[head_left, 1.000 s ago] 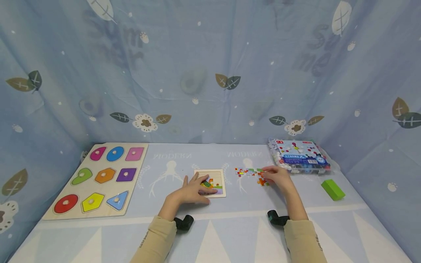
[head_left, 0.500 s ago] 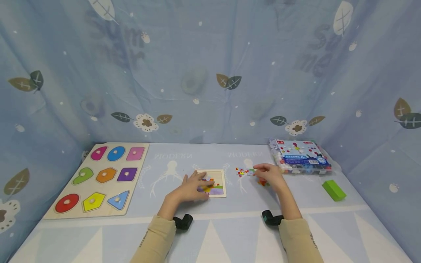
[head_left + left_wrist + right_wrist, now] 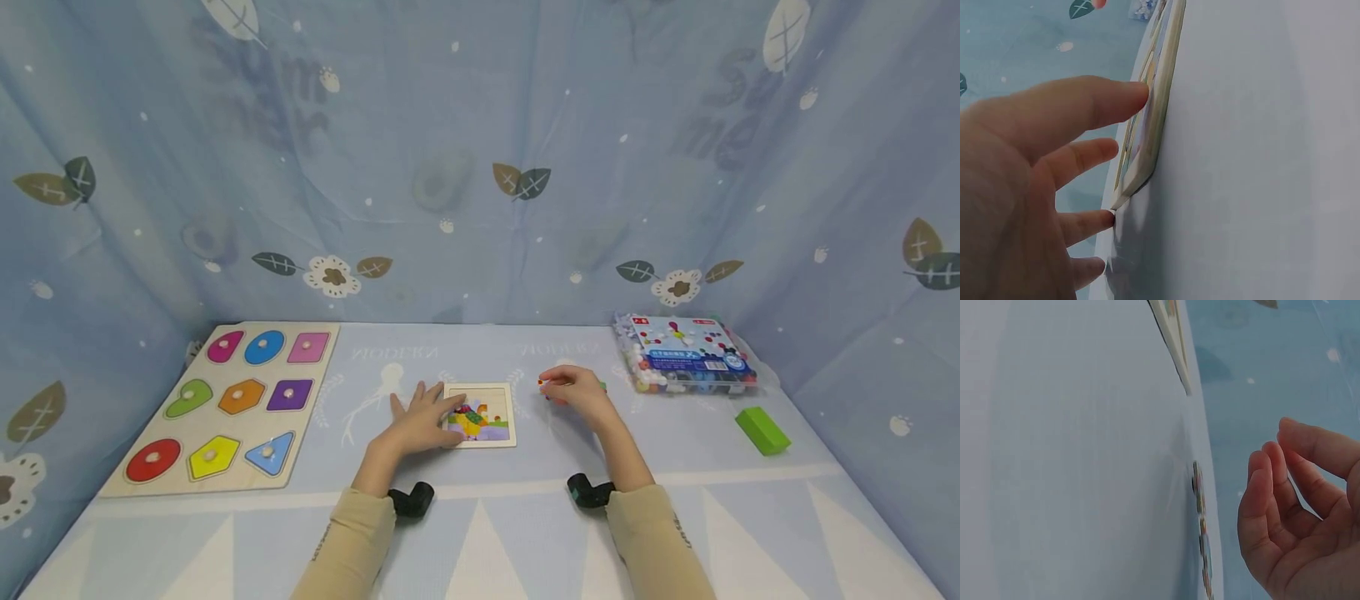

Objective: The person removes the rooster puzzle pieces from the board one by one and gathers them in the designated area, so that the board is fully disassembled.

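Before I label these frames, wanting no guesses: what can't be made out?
Loose puzzle pieces: head view, mostly hidden by the right hand.
Framed puzzle: head view, left edge partly covered by the left hand; right wrist view, cut off by the top edge.
Small print on the box: head view, too small.

Blue curtain all round, printed desk out front!
And here it hangs, the pale-blue curtain (image 3: 442, 125), wrapping the back and both sides in soft vertical folds, brown and green leaves (image 3: 522, 182) scattered over it, white flowers (image 3: 331, 276) low down, little pawprints, faint grey lettering up high. Below, the desk (image 3: 536, 542) runs right back to it, pale blue-grey, "MODERN" reading upside down near the far edge, a whitish stripe crossing, white triangles (image 3: 482, 558) along the near side, light falling soft and even.
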`<state>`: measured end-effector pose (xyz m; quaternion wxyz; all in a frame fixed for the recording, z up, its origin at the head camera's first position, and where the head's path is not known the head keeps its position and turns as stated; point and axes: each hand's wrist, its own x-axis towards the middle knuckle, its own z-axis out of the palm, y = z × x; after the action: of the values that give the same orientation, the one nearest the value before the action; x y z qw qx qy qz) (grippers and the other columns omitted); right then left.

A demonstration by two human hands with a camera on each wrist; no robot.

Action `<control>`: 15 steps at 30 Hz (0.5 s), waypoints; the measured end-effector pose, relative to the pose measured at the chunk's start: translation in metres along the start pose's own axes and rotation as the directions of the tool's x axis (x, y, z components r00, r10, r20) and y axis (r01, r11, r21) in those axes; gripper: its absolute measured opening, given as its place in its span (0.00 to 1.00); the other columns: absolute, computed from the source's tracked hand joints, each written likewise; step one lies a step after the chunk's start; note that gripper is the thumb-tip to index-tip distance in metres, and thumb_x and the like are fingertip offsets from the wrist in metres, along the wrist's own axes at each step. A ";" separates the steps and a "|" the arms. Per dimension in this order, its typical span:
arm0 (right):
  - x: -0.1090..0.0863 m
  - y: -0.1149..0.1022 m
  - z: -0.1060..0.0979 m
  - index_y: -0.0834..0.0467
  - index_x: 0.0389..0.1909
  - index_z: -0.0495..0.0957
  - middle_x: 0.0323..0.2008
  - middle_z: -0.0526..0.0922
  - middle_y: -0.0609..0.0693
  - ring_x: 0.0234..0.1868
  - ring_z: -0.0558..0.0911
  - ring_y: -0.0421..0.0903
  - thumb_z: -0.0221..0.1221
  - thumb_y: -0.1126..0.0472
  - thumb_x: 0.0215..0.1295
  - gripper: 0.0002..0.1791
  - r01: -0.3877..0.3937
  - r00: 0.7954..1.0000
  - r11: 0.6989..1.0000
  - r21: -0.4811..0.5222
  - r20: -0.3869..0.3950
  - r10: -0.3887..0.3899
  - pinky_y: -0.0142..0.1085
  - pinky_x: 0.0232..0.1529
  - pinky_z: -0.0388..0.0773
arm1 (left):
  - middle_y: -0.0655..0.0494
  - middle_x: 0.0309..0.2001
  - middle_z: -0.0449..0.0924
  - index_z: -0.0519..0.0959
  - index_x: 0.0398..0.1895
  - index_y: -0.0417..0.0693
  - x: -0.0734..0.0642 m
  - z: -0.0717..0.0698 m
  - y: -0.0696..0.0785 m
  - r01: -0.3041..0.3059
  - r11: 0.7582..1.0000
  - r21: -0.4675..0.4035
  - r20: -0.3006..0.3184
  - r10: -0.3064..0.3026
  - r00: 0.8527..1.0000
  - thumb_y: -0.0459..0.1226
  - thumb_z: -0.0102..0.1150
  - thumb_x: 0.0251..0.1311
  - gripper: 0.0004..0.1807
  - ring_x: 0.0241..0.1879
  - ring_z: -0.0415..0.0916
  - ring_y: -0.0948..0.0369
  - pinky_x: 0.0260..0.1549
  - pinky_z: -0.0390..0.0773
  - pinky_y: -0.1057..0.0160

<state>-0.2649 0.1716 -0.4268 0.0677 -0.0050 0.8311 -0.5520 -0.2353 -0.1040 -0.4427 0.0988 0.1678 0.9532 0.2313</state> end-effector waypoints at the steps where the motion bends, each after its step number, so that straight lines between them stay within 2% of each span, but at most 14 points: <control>1: 0.000 -0.001 0.003 0.66 0.45 0.78 0.34 0.81 0.53 0.32 0.78 0.45 0.60 0.65 0.58 0.14 0.007 1.000 1.000 -0.001 0.003 -0.007 0.36 0.35 0.75 | 0.41 0.70 0.50 0.67 0.64 0.56 0.000 0.000 0.000 0.001 1.000 -0.002 0.001 -0.001 1.000 0.49 0.60 0.51 0.34 0.69 0.36 0.36 0.54 0.27 0.27; 6: 0.001 -0.006 0.015 0.66 0.43 0.79 0.32 0.80 0.53 0.28 0.75 0.44 0.61 0.66 0.56 0.13 0.030 0.999 0.999 0.014 0.013 -0.030 0.37 0.33 0.74 | 0.41 0.70 0.49 0.69 0.63 0.55 0.000 0.000 0.000 0.005 1.000 -0.014 0.006 -0.005 1.000 0.48 0.60 0.52 0.33 0.69 0.36 0.37 0.54 0.27 0.27; 15: 0.004 -0.014 0.037 0.65 0.41 0.80 0.33 0.81 0.54 0.27 0.74 0.42 0.61 0.66 0.56 0.12 0.035 0.998 0.999 -0.002 0.045 -0.035 0.36 0.32 0.75 | 0.41 0.70 0.49 0.70 0.62 0.56 0.000 0.000 0.002 0.007 1.000 -0.015 0.005 -0.007 1.000 0.48 0.60 0.52 0.31 0.69 0.36 0.37 0.55 0.28 0.27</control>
<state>-0.2657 0.1320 -0.4287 0.0766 -0.0319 0.8300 -0.5516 -0.2349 -0.1023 -0.4420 0.1031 0.1643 0.9517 0.2379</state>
